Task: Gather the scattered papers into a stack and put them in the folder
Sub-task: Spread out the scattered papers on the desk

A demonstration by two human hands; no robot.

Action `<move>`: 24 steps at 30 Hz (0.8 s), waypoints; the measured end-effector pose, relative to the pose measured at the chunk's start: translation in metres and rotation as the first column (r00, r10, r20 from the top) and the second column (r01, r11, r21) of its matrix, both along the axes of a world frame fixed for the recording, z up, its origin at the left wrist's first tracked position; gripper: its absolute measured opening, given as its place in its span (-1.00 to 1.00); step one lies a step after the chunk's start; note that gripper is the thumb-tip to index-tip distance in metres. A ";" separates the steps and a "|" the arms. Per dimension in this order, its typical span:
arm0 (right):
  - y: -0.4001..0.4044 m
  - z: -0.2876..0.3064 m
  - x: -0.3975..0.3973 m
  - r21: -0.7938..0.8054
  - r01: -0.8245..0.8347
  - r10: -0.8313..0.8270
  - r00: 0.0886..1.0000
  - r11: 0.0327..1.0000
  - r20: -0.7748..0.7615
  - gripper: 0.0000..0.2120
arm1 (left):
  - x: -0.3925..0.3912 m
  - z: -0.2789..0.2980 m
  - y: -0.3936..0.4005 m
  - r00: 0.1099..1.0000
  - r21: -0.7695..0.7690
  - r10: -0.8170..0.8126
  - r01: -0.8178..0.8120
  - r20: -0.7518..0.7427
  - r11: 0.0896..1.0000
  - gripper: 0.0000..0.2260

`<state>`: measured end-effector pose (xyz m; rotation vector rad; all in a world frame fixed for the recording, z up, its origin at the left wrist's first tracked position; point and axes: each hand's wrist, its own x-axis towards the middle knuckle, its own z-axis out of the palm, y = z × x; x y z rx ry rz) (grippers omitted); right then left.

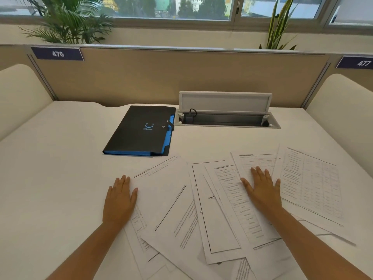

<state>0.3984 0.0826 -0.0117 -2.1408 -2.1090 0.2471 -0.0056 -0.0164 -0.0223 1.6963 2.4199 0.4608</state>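
Best to sweep inward with both palms, left hand (119, 201) and right hand (262, 191) lying flat, fingers straight and slightly spread, on the papers (212, 209) fanned across the near surface (60, 158). Far left: black folder (141, 130), apparently closed, contents hidden; blue dividers showing.

An open-plan office: a white desk (60, 158) with partition screens, numbered seat labels 476 (58, 54) and 477 (363, 63), and a flip-up cable box (226, 112).
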 end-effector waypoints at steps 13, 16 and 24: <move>0.000 -0.003 0.002 0.026 -0.009 0.010 0.999 1.000 -0.040 -0.36 | 0.000 0.003 -0.007 0.997 0.056 0.066 -0.064 -0.035 0.996 -0.59; -0.001 -0.004 0.003 0.029 -0.008 0.009 0.999 1.000 -0.051 -0.37 | 0.002 0.005 -0.007 0.999 0.084 -0.006 0.009 -0.033 0.996 -0.58; -0.013 0.018 -0.031 0.122 -0.124 0.105 0.983 0.985 0.148 -0.42 | 0.013 0.009 -0.013 0.968 0.105 0.234 -0.243 0.095 0.964 -0.63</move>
